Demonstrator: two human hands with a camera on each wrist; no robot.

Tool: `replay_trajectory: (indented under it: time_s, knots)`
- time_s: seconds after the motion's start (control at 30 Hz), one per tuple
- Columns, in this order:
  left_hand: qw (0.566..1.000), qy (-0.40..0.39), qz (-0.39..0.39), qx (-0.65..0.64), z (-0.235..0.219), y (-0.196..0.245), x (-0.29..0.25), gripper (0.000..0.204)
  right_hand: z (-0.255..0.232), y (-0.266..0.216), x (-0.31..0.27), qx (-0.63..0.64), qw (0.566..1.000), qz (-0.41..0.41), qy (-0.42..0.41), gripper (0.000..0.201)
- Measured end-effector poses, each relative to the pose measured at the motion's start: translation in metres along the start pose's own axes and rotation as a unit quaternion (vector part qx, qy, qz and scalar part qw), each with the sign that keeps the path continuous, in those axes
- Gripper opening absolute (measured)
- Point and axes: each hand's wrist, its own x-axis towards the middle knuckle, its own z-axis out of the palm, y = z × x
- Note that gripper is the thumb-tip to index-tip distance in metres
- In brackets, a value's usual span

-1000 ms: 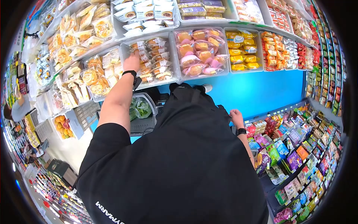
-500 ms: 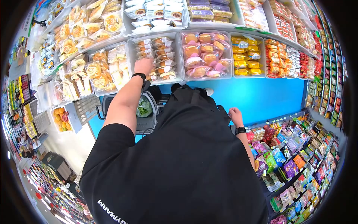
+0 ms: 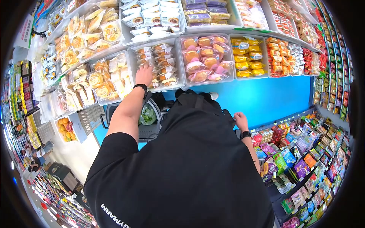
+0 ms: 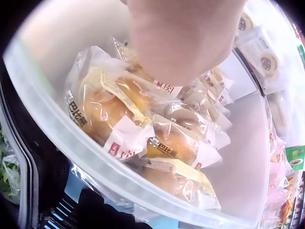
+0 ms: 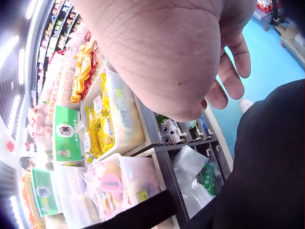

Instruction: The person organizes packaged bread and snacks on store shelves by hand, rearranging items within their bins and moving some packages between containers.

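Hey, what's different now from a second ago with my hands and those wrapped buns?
Your left hand has come back toward you and slightly right inside the bun bin, uncovering wrapped buns farther back. I can't tell whether it grips one. Your right hand still hangs at your side.

We have a bright head view, bowed at its edges and black in its corners, with a pale sheen on the blue floor (image 3: 266,89). By the left wrist, clear wrappers (image 4: 107,112) glint and the bin (image 4: 62,136) washes out at upper left; by the right, ceiling lights (image 5: 21,67) glare white.
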Motion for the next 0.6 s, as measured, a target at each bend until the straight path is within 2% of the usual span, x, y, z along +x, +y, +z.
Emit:
replay_trajectory:
  time_s: [0.07, 0.2, 0.27, 0.4, 0.47, 0.5, 0.57, 0.6]
  knots:
    - [0.998, -0.031, 0.012, -0.051, 0.008, -0.003, 0.004, 0.029, 0.001, 0.008, 0.001, -0.009, 1.000, -0.002, 0.000, 0.021]
    - [0.997, -0.035, 0.036, -0.058, 0.008, -0.006, 0.012, 0.025, 0.003, 0.013, 0.005, -0.003, 1.000, -0.008, -0.017, 0.022]
    - [0.991, -0.127, 0.027, -0.034, -0.001, -0.005, 0.018, 0.023, 0.007, 0.016, 0.006, -0.001, 1.000, -0.005, -0.022, 0.022]
    - [0.985, -0.163, 0.022, -0.047, -0.001, -0.004, 0.024, 0.028, 0.013, 0.002, 0.003, -0.004, 1.000, -0.011, -0.020, 0.021]
    - [0.997, -0.013, -0.014, -0.073, -0.002, 0.010, 0.017, 0.041, 0.013, 0.008, 0.012, -0.002, 1.000, -0.005, -0.019, 0.020]
    - [0.997, -0.014, -0.011, -0.071, -0.003, 0.018, 0.014, 0.041, 0.015, 0.010, 0.018, 0.027, 0.999, -0.012, -0.018, 0.021]
    - [0.981, 0.156, 0.061, -0.097, -0.016, 0.043, 0.002, 0.040, 0.014, 0.015, 0.027, 0.047, 0.998, -0.027, -0.014, 0.021]
    - [0.981, 0.152, 0.066, -0.097, -0.019, 0.054, -0.006, 0.040, 0.015, 0.014, 0.029, 0.051, 0.998, -0.022, -0.012, 0.021]
